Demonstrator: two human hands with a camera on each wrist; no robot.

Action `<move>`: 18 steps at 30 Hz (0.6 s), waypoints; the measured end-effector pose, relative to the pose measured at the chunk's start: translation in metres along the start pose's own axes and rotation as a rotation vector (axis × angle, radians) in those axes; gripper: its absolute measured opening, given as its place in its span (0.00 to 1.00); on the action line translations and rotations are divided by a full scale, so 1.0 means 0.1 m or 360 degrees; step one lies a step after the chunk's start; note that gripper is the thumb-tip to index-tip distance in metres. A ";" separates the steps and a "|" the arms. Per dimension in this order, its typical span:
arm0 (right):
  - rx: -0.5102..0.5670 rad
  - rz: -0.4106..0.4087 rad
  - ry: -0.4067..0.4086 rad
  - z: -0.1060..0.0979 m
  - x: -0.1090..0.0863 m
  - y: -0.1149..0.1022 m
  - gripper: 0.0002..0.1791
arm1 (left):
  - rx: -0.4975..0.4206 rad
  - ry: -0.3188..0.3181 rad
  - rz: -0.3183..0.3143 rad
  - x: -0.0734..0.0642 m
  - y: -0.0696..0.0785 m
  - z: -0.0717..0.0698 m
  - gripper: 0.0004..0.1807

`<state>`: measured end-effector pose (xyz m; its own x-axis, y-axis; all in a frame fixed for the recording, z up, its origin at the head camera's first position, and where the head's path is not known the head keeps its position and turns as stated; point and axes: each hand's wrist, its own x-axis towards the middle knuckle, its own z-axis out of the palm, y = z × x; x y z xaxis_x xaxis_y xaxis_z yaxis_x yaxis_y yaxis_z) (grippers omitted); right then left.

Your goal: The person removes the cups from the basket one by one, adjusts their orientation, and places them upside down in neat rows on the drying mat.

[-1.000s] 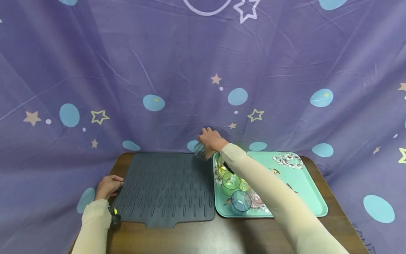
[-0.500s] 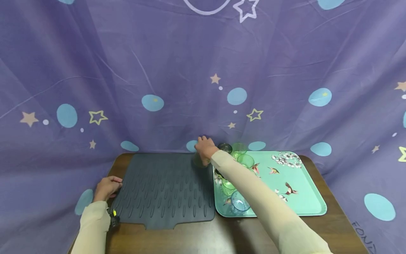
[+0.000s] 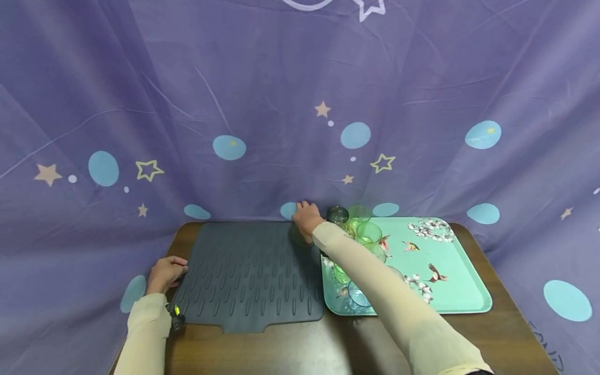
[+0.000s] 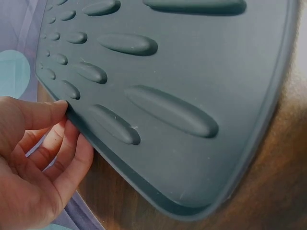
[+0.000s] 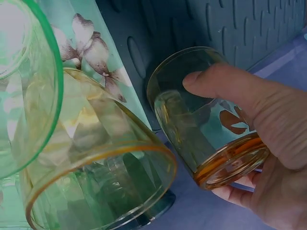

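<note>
My right hand [image 3: 308,219] holds a clear drinking glass with an amber-tinted base [image 5: 206,129] at the back right corner of the dark grey drying mat [image 3: 248,271]. In the right wrist view the glass is bottom up, its rim towards the mat and the thumb along its side. At the mat's left edge my left hand [image 3: 166,273] pinches the rim between thumb and fingers, plain in the left wrist view. Right beside the held glass, a yellow glass [image 5: 96,129] and a green-rimmed glass [image 5: 29,105] stand on the tray.
A mint-green tray [image 3: 459,271] with bird and blossom prints lies right of the mat. On its left part stand several glasses, among them a dark grey glass [image 3: 337,214] and a blue glass [image 3: 358,298], partly behind my right forearm. A purple curtain [image 3: 281,104] hangs behind the table.
The right hand has come down with the glass, from tilted above the mat's back right corner to low at that corner. The left hand keeps its place at the mat's edge.
</note>
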<state>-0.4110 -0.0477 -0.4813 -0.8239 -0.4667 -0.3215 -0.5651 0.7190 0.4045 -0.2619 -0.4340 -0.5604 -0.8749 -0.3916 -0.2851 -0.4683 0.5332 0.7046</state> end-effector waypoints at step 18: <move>-0.0075 -0.0055 0.0092 0.08 -0.03 -0.10 0.26 | 0.0013 0.0008 0.0043 0.00 -0.02 0.01 0.14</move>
<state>-0.4028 -0.0496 -0.4909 -0.8040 -0.5211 -0.2865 -0.5938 0.6775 0.4340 -0.2607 -0.4344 -0.5627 -0.8864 -0.3811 -0.2628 -0.4458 0.5499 0.7063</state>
